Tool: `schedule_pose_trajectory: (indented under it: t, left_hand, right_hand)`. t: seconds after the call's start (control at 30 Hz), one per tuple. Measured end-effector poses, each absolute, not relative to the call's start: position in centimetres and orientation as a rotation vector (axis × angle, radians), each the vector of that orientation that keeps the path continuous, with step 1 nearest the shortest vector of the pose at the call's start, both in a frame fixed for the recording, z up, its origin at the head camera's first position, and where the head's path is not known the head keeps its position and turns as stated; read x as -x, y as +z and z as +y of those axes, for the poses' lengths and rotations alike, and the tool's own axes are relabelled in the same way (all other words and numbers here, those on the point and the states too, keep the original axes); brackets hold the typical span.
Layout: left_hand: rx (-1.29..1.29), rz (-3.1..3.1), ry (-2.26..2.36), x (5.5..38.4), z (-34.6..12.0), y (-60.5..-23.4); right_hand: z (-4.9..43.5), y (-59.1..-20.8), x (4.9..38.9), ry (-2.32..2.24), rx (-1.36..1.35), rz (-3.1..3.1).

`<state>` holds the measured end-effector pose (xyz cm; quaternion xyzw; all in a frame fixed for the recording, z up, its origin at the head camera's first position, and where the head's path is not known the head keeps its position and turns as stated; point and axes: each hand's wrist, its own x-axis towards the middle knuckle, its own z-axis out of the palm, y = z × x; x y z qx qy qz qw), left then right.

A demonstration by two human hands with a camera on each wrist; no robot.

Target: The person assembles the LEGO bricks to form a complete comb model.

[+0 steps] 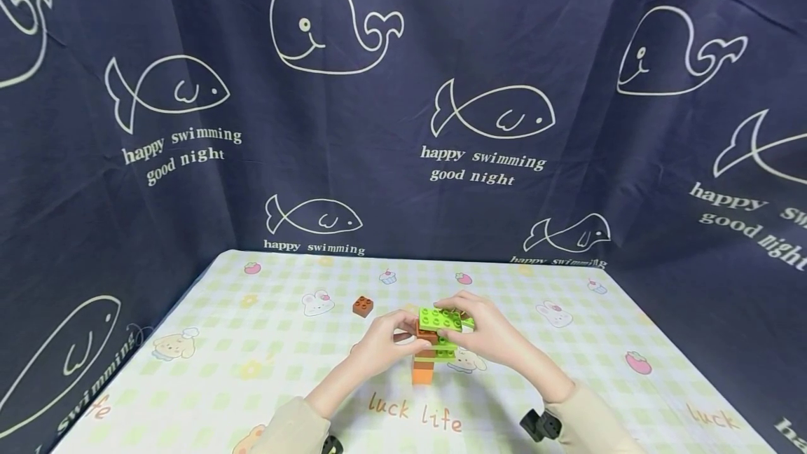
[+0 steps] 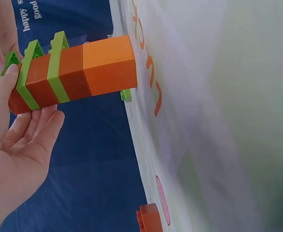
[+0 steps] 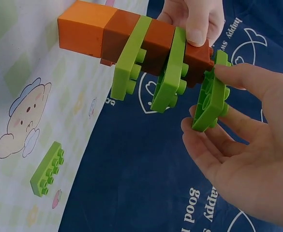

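Note:
A tower of toy building bricks stands on the table, with an orange brick (image 1: 422, 373) at its base. Above that, brown bricks alternate with green plates (image 3: 126, 72) that jut out to the right. My left hand (image 1: 386, 339) grips the uppermost brown brick (image 3: 198, 57), thumb on the near side and fingers behind. Between thumb and fingers, my right hand (image 1: 484, 329) pinches another green plate (image 3: 210, 99) by its overhanging part. One end of this plate overlaps the top of the uppermost brown brick, slightly tilted in the right wrist view.
A loose brown brick (image 1: 362, 306) lies on the table behind and left of the tower. Another green plate (image 3: 47, 170) lies on the patterned tablecloth (image 1: 302, 370), partly hidden behind my right hand in the head view. A dark blue curtain (image 1: 403, 216) hangs behind the table.

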<state>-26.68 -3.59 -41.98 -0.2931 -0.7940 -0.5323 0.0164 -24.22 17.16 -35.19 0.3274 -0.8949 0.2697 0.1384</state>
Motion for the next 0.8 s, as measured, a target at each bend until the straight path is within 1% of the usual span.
schedule_pose_trajectory:
  t: [0.2,0.8]
  left_hand:
    - [0.920,-2.478,-1.635,26.71,-3.66,-42.00]
    - [0.930,-2.485,-1.672,26.50,-3.48,-41.68]
  right_hand:
    - [17.13,-35.20,24.32,0.780,-0.993,-2.566]
    - [17.27,-35.14,24.03,0.826,-0.970,-2.632]
